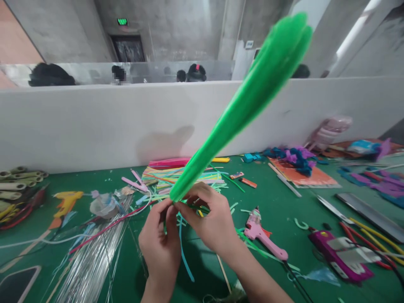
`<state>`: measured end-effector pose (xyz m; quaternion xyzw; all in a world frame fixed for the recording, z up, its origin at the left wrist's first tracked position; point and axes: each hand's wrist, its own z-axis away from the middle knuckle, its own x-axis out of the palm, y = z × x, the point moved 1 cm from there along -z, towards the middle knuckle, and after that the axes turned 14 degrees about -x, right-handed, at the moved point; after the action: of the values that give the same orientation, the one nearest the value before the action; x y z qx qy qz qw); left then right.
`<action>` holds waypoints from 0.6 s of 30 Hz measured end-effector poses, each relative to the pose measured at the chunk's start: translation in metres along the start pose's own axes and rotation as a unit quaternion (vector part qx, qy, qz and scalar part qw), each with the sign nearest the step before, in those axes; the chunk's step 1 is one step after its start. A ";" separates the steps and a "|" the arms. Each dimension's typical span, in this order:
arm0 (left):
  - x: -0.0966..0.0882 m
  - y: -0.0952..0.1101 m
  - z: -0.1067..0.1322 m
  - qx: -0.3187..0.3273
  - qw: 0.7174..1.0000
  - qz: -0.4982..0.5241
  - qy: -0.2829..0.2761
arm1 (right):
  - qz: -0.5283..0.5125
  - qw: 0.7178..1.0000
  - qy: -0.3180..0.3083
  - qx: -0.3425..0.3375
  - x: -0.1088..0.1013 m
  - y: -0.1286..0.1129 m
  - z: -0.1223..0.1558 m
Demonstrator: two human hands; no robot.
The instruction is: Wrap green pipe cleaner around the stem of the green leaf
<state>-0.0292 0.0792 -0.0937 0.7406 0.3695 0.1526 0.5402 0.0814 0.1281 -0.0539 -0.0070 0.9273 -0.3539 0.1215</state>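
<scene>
A long bright green leaf-shaped piece (pixel 249 97) rises from my hands up to the upper right, its wide tip blurred by motion. My left hand (pixel 159 244) pinches its narrow lower end from the left. My right hand (pixel 210 221) curls its fingers around the same base from the right, just above the green table (pixel 277 206). Thin green and blue strips (pixel 183 240) hang below my fingers.
A pink glue gun (pixel 263 233) lies right of my hands, a yellow glue gun (pixel 67 202) at left. Clear wires (pixel 91 261), coloured paper strips (pixel 176 174), a purple tool (pixel 339 252), a metal ruler (pixel 369 214) and a white partition (pixel 94 122) surround me. People's heads show beyond it.
</scene>
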 end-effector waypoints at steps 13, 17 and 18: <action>0.002 0.009 0.003 -0.052 0.996 0.059 -0.039 | -0.017 0.997 0.044 -0.061 0.000 0.006 0.002; -0.001 0.009 0.003 -0.114 0.982 0.118 -0.097 | -0.023 0.997 0.047 -0.061 -0.004 0.008 0.000; -0.002 0.008 0.002 -0.142 0.972 0.145 -0.121 | -0.030 0.997 0.035 -0.056 -0.006 0.008 -0.001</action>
<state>-0.0262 0.0747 -0.0866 0.7149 0.1647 0.1889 0.6527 0.0873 0.1353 -0.0566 -0.0288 0.9488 -0.3048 0.0779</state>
